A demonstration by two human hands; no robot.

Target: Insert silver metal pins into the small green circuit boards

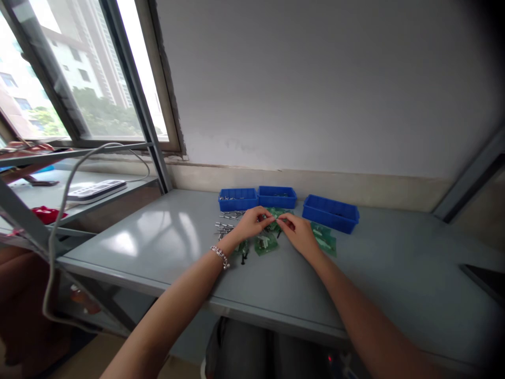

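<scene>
My left hand [253,222] and my right hand [296,230] meet above the table, fingertips pinched close together. What they pinch is too small to make out; a green plastic bag [281,211] shows right behind the fingertips. Nearer to me lies another green bag [265,243] with small parts inside. More green bags [324,239] lie to the right of my right hand. Silver metal rods or screws [224,228] are spread left of my left hand. Dark screws [243,259] lie by my left wrist.
Three blue bins stand along the wall: a left bin [238,200] with small metal parts, a middle bin [276,197] and a right bin [330,212]. A dark flat object [483,281] lies at the right. On the neighbouring table at left is a power strip [97,191]; a person sits there.
</scene>
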